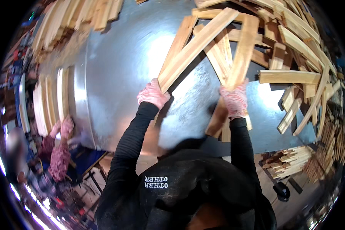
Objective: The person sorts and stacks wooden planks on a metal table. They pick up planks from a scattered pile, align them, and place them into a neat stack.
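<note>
Both of my hands wear pink-and-white gloves. My left hand (153, 94) is closed round the near end of a pale wooden board (201, 45), which slants away to the far right. Another board (183, 36) lies partly under it. My right hand (234, 102) grips the near end of a second wooden board (244, 48), pointing away from me. Beneath that one, loose boards (217, 57) cross each other, and some of their ends (217, 115) stick out on the near side of my right hand. My fingertips are partly hidden.
A shiny metal table (119, 76) spreads under the boards. Jumbled boards (299, 46) heap up at the right. Rows of boards lie at the far left (76, 15) and left (46, 99), where a co-worker's gloved hands (66, 126) touch one. Stacked wood strips (291, 161) stand below right.
</note>
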### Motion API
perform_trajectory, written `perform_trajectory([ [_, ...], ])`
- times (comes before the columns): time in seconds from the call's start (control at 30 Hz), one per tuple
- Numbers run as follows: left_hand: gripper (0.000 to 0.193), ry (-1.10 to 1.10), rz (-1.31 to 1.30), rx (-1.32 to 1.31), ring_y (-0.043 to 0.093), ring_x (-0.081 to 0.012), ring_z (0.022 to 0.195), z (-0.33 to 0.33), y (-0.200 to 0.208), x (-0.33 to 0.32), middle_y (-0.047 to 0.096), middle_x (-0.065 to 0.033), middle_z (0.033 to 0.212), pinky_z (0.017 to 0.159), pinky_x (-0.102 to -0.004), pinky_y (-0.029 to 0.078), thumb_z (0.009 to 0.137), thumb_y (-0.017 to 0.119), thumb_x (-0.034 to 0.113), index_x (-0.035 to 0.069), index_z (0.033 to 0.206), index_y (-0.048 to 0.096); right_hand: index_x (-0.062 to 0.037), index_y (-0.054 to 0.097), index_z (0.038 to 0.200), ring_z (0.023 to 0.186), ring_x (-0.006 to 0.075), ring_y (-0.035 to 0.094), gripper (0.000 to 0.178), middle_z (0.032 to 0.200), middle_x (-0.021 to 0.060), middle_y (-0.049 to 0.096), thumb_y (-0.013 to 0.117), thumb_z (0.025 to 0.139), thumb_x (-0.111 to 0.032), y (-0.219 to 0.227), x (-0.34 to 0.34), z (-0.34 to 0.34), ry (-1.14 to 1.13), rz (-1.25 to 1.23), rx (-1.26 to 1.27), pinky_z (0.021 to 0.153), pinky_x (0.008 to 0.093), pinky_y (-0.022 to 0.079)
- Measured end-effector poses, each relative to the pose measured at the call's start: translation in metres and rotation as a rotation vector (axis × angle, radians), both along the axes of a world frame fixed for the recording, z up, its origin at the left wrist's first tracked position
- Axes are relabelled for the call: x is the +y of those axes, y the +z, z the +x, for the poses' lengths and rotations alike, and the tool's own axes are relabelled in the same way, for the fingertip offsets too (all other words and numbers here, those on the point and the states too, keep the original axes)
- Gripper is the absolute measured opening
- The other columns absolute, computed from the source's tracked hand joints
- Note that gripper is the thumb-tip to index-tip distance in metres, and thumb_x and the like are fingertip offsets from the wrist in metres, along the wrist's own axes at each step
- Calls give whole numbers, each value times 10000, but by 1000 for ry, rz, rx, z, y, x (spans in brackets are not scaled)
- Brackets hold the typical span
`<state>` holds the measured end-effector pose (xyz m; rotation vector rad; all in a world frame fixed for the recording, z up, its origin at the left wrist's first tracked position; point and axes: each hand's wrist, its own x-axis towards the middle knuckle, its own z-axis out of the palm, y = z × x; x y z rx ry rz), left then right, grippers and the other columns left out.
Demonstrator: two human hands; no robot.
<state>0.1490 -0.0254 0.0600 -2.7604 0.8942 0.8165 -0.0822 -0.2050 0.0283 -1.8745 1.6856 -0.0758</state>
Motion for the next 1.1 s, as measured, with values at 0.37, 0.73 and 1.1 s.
perform_trajectory([
  [0.37, 644, 1130, -1431, 1755, 633, -353, 1025, -85, -43, 137, 617, -221, 1167, 916, -515, 536, 845, 689, 361, -24, 1321, 487, 69, 392, 1417, 1153, 224, 577, 735, 1293, 173, 578, 708, 887, -330, 9, 173, 26, 407, 503, -721, 989, 320, 456],
  [0.73, 784, 1220, -1079, 1367, 527, -227, 585, -91, -113, 243, 503, -100, 687, 538, -431, 504, 831, 418, 828, 67, 972, 543, -99, 529, 1356, 1198, 354, 565, 576, 1278, 221, 594, 632, 877, -403, 6, 146, 36, 738, 110, -116, 1031, 415, 428],
  [1.1, 435, -651, -915, -38, 671, -226, 984, -90, -70, 247, 680, -103, 1068, 822, -297, 568, 845, 766, 222, -13, 1176, 610, -32, 387, 1429, 1114, 406, 569, 792, 1199, 248, 573, 718, 738, -231, -4, 59, -73, 374, -469, 17, 967, 502, 445],
])
